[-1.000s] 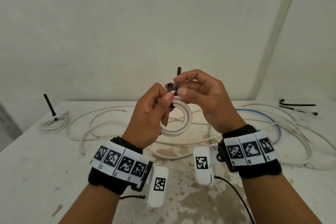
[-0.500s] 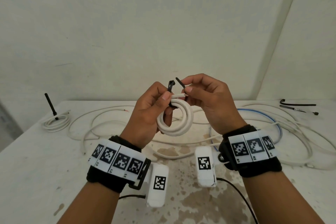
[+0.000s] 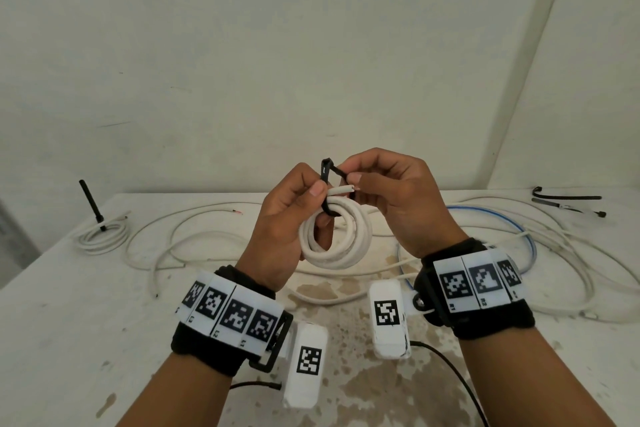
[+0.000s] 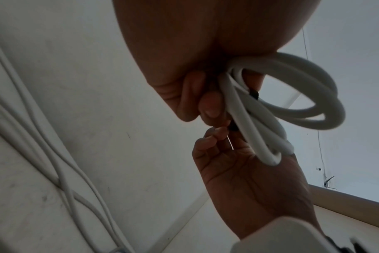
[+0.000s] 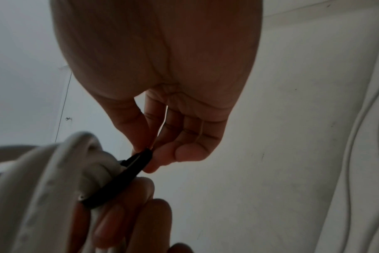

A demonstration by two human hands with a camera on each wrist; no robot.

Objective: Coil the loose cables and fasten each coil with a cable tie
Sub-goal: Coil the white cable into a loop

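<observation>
Overhead, two hands point(image 3: 280, 218) point(image 3: 398, 198), one coil point(image 3: 334, 239), one tie point(image 3: 327, 180)

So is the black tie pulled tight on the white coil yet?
No, still loose. The black cable tie arches well above the white cable coil, with a gap under it; the right hand pinches its end.

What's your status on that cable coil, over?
Left hand grips the white coil. Right hand pinches the black tie, looped round the coil, not yet pulled tight. Nothing in the way.

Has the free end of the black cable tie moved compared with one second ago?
Yes. The cable tie end pointed up against the wall; now the right hand bends it toward the tie's head.
</observation>
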